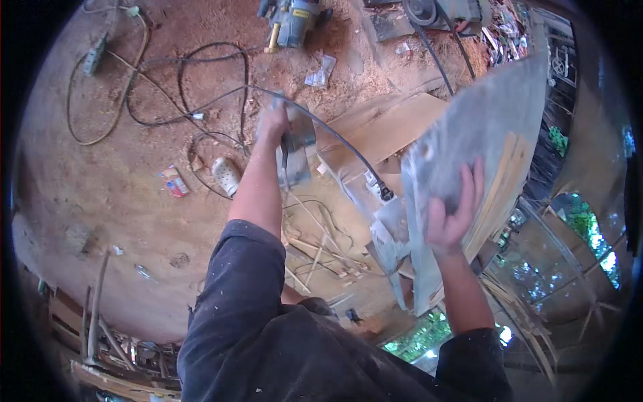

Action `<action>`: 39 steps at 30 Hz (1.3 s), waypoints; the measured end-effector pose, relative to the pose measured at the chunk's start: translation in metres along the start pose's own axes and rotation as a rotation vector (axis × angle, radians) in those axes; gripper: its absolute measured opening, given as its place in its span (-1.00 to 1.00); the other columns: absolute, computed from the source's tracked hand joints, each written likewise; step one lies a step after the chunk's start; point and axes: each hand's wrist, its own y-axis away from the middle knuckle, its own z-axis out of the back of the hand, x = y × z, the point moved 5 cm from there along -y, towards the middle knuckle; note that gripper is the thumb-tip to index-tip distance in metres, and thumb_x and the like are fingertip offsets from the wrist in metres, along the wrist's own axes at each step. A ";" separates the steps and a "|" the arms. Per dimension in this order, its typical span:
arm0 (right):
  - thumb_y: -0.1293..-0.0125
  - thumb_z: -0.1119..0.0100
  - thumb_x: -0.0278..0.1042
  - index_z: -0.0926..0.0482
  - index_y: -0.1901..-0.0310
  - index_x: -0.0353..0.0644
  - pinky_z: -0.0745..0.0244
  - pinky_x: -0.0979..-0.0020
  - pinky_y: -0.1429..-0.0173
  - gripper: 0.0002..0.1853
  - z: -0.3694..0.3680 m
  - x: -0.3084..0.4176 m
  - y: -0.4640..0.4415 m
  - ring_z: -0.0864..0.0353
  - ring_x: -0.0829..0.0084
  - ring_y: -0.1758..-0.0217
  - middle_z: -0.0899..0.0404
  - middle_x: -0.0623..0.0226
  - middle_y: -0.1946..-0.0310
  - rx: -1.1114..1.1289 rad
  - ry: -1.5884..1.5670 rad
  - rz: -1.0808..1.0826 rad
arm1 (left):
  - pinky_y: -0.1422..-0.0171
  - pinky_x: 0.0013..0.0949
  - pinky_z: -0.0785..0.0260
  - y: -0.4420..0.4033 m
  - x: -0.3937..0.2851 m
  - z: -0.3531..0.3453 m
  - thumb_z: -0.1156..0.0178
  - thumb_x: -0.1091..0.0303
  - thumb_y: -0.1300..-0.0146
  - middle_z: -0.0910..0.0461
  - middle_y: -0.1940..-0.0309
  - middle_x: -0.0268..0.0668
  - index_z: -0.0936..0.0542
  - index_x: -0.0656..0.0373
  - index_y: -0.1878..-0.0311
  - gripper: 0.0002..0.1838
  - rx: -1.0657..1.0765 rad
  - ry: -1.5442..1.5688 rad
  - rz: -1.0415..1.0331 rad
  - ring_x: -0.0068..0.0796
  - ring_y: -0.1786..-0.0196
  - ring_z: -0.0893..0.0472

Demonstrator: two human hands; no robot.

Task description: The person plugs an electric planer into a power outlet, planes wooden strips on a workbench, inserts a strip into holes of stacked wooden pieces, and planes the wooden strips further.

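My left hand point(272, 125) reaches forward and down at the centre, its fingers closed around something partly hidden. Just beside it is a blurred grey, box-like object point(303, 147); whether that is what the hand grips is unclear. My right hand point(457, 218) lies with fingers apart on a grey, dusty work surface point(492, 100). Thin wooden strips point(499, 184) lie on that surface, to the right of my fingers. Between both hands, a black cable runs to a plug point(384, 192) at a white socket point(372, 179).
A blue power tool point(293, 23) stands on the sawdust-covered floor point(100, 167). Nearby, a machine has a pulley point(420, 10) and belt. Loose cables point(181, 74), a power strip point(94, 57), a white clog point(226, 175) and a brown panel point(395, 120) lie about. Sticks point(315, 258) are near my legs.
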 end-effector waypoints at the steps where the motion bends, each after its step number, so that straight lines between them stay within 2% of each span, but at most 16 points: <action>1: -0.16 -0.19 -0.21 -0.37 -0.27 -0.42 -0.02 -0.07 -0.51 -0.33 0.001 0.003 -0.002 -0.14 -0.19 -0.47 -0.14 -0.24 -0.41 0.003 0.027 0.019 | -0.13 -0.12 -0.41 0.013 0.001 0.000 0.03 -0.41 -0.25 -0.68 0.14 0.00 -0.65 0.32 -0.02 -0.17 0.116 -0.139 0.002 -0.13 0.01 -0.67; 5: -0.15 -0.27 -0.14 -0.49 -0.22 -0.25 -0.11 -0.05 -0.45 -0.40 0.004 0.004 0.001 -0.21 -0.14 -0.43 -0.30 -0.11 -0.36 -0.088 0.050 0.021 | -0.33 -0.11 -0.33 0.059 0.032 -0.019 0.09 -0.26 -0.32 -0.50 -0.20 0.15 -0.60 0.26 -0.12 -0.28 0.258 -0.574 -0.182 0.04 -0.29 -0.49; 9: -0.14 -0.30 -0.07 -0.54 -0.19 -0.08 -0.11 -0.03 -0.44 -0.43 0.003 -0.005 0.006 -0.27 -0.08 -0.41 -0.37 0.09 -0.34 -0.215 0.017 -0.010 | -0.33 -0.02 -0.30 0.187 0.054 0.022 0.13 -0.31 -0.34 -0.55 -0.07 0.24 -0.60 0.36 -0.07 -0.20 0.074 -0.701 -0.227 0.16 -0.23 -0.50; 14: -0.19 -0.25 -0.05 -0.60 -0.09 -0.10 -0.23 0.05 -0.38 -0.53 0.003 -0.008 0.019 -0.40 0.10 -0.32 -0.49 0.11 -0.24 -0.346 -0.061 -0.017 | -0.18 -0.03 -0.40 0.332 0.107 0.101 -0.13 -0.12 -0.19 -0.65 0.13 0.19 -0.64 0.38 0.08 -0.37 -0.123 -0.624 -0.320 0.12 -0.04 -0.63; 18: -0.29 -0.18 -0.10 -0.63 0.07 -0.27 -0.48 0.34 -0.13 -0.62 -0.004 0.046 0.099 -0.62 0.36 0.05 -0.66 0.21 0.15 -0.209 -1.100 -0.376 | 0.10 -0.12 -0.49 0.449 0.102 0.124 -0.23 0.21 0.03 -0.65 0.42 0.04 -0.58 0.34 0.26 -0.64 -0.333 -0.447 -0.585 -0.02 0.29 -0.68; 19: -0.35 -0.14 -0.13 -0.60 0.05 -0.29 -0.48 0.41 -0.05 -0.64 0.011 0.079 0.137 -0.59 0.46 0.16 -0.63 0.33 0.25 -0.118 -1.133 -0.292 | 0.19 -0.22 -0.49 0.486 0.088 0.122 -0.25 0.23 0.01 -0.65 0.47 -0.03 -0.58 0.34 0.25 -0.65 -0.322 -0.441 -0.626 -0.19 0.35 -0.67; 20: -0.42 -0.08 -0.16 -0.55 -0.03 -0.29 -0.47 0.41 -0.03 -0.64 0.005 0.110 0.184 -0.57 0.50 0.14 -0.62 0.31 0.21 -0.197 -1.200 -0.140 | 0.21 -0.27 -0.49 0.506 0.088 0.117 -0.25 0.29 0.02 -0.66 0.46 -0.07 -0.58 0.33 0.25 -0.69 -0.261 -0.343 -0.636 -0.27 0.36 -0.67; 21: -0.47 -0.02 -0.19 -0.47 -0.18 -0.29 -0.46 0.40 -0.09 -0.60 0.055 0.149 0.217 -0.56 0.51 0.04 -0.59 0.29 0.09 0.054 -1.264 -0.482 | 0.23 -0.32 -0.49 0.522 0.088 0.112 -0.26 0.35 0.02 -0.66 0.46 -0.10 -0.59 0.32 0.26 -0.73 -0.205 -0.239 -0.645 -0.35 0.37 -0.66; 22: -0.47 -0.03 -0.19 -0.47 -0.15 -0.31 -0.47 0.38 -0.09 -0.61 0.063 0.166 0.246 -0.54 0.50 0.05 -0.56 0.30 0.13 0.012 -1.388 -0.473 | 0.23 -0.32 -0.49 0.541 0.086 0.104 -0.26 0.35 0.02 -0.66 0.46 -0.10 -0.59 0.32 0.26 -0.73 -0.182 -0.240 -0.690 -0.35 0.37 -0.66; 25: -0.48 -0.03 -0.15 -0.45 -0.16 -0.35 -0.44 0.37 -0.12 -0.57 0.096 0.181 0.300 -0.49 0.50 -0.02 -0.52 0.28 0.08 -0.131 -1.614 -0.425 | 0.23 -0.42 -0.46 0.610 0.084 0.063 -0.22 0.48 -0.04 -0.64 0.41 -0.23 -0.57 0.38 0.27 -0.81 0.026 -0.044 -0.991 -0.54 0.34 -0.59; 26: -0.47 -0.03 -0.12 -0.42 -0.20 -0.38 -0.41 0.38 -0.17 -0.52 0.107 0.172 0.308 -0.47 0.50 -0.09 -0.52 0.25 0.00 -0.186 -1.724 -0.388 | 0.24 -0.37 -0.47 0.627 0.076 0.040 -0.23 0.47 -0.03 -0.65 0.44 -0.17 -0.60 0.35 0.29 -0.82 0.055 -0.113 -1.216 -0.44 0.37 -0.62; 27: -0.47 -0.03 -0.12 -0.42 -0.20 -0.38 -0.41 0.38 -0.17 -0.52 0.121 0.164 0.310 -0.47 0.50 -0.09 -0.52 0.25 0.00 -0.199 -1.708 -0.366 | 0.25 -0.32 -0.49 0.645 0.070 0.021 -0.25 0.46 -0.02 -0.66 0.47 -0.12 -0.63 0.33 0.31 -0.84 0.074 -0.178 -1.424 -0.33 0.41 -0.65; 29: -0.48 -0.03 -0.16 -0.46 -0.16 -0.35 -0.48 0.48 0.10 -0.58 0.159 0.133 0.295 -0.54 0.57 0.08 -0.56 0.30 0.07 -0.407 -1.245 -0.317 | 0.26 -0.28 -0.48 0.639 0.067 -0.017 -0.27 0.43 -0.02 -0.64 0.48 -0.07 -0.63 0.33 0.34 -0.84 0.100 -0.228 -1.406 -0.25 0.41 -0.66; 31: -0.40 -0.15 -0.09 -0.57 -0.01 -0.31 -0.45 0.46 0.25 -0.59 0.177 0.092 0.272 -0.55 0.58 0.25 -0.60 0.38 0.23 -0.191 -1.260 -0.441 | 0.27 -0.22 -0.47 0.618 0.061 -0.066 -0.24 0.45 -0.04 -0.63 0.49 -0.05 -0.63 0.34 0.35 -0.85 0.092 -0.231 -1.473 -0.19 0.41 -0.66; 35: -0.26 -0.29 0.00 -0.63 0.13 -0.28 -0.44 0.46 0.25 -0.57 0.169 0.023 0.275 -0.55 0.57 0.35 -0.60 0.44 0.39 -0.060 -0.949 -0.721 | 0.17 -0.19 -0.50 0.627 0.069 -0.147 -0.09 0.59 -0.07 -0.65 0.39 0.01 -0.61 0.40 0.31 -0.85 0.591 -0.005 -1.248 -0.10 0.30 -0.67; 39: -0.21 -0.34 -0.03 -0.61 0.17 -0.26 -0.42 0.42 0.31 -0.59 0.165 -0.001 0.305 -0.54 0.52 0.42 -0.61 0.37 0.43 -0.028 -0.724 -0.815 | 0.01 -0.11 -0.49 0.654 0.097 -0.157 -0.05 0.59 -0.07 -0.65 0.37 0.06 -0.62 0.38 0.20 -0.76 0.473 0.061 -1.661 -0.03 0.18 -0.68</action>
